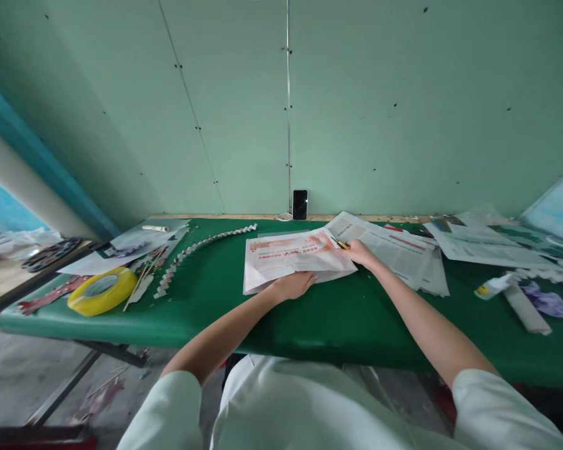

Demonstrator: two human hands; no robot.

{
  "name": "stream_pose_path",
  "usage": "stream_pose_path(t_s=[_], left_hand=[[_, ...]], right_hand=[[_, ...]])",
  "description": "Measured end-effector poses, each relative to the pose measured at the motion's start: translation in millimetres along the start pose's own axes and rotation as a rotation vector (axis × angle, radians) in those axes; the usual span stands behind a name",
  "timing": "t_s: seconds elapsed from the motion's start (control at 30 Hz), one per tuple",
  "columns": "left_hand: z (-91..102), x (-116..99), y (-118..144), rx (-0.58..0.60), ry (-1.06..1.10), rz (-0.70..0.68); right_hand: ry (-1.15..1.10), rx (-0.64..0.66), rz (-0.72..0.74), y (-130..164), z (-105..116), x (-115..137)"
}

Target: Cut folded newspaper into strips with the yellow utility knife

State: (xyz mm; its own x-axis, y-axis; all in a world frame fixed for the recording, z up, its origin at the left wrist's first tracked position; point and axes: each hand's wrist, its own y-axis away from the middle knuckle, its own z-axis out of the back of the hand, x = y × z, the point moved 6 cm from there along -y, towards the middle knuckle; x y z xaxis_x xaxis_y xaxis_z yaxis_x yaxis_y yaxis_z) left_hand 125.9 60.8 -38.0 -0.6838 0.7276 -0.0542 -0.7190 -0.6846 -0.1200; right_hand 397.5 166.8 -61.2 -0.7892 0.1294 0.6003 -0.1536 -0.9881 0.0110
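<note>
My left hand [294, 284] presses flat on the folded white-and-red printed newspaper sheet [293, 256]. My right hand [360, 253] pinches a yellow-handled cutter [340, 244] at its right edge.

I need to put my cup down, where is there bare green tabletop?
Bare green runs along the near edge of the table, and between the paper chain and the newspaper under the left hand. The far right, around the glue tube, is crowded.

Yellow tape roll [102, 290], folded paper chain [197, 247], black phone [299, 204] against the wall.

head-worn view, facing down, table [122, 325] near
</note>
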Motion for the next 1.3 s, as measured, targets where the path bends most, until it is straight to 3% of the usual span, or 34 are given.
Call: stream_pose_path(t_s=[0.17,0.33,0.57,0.7,0.93,1.1,1.3], left_hand=[[-8.7,-14,-30,0.002,0.011,-0.042],[-15.3,-32,-44,-0.015,-0.001,-0.143],[-33.4,-52,-61,0.101,-0.087,-0.282],[-38.8,-54,-66,0.014,-0.130,-0.309],[-35.4,-38,-50,-0.182,-0.020,-0.291],[-31.6,-6,-12,-0.114,0.040,-0.275],[-24.2,32,27,-0.022,0.096,-0.117]], right_hand=[[0.027,0.002,0.039,2,2,3],[-0.028,0.032,0.032,3,-3,-1],[-0.073,0.040,-0.009,8,-8,2],[-0.168,0.096,-0.047,16,-8,7],[-0.353,0.280,-0.167,33,-19,23],[-0.318,0.364,-0.055,39,-45,68],[-0.108,0.467,0.090,29,-60,111]])
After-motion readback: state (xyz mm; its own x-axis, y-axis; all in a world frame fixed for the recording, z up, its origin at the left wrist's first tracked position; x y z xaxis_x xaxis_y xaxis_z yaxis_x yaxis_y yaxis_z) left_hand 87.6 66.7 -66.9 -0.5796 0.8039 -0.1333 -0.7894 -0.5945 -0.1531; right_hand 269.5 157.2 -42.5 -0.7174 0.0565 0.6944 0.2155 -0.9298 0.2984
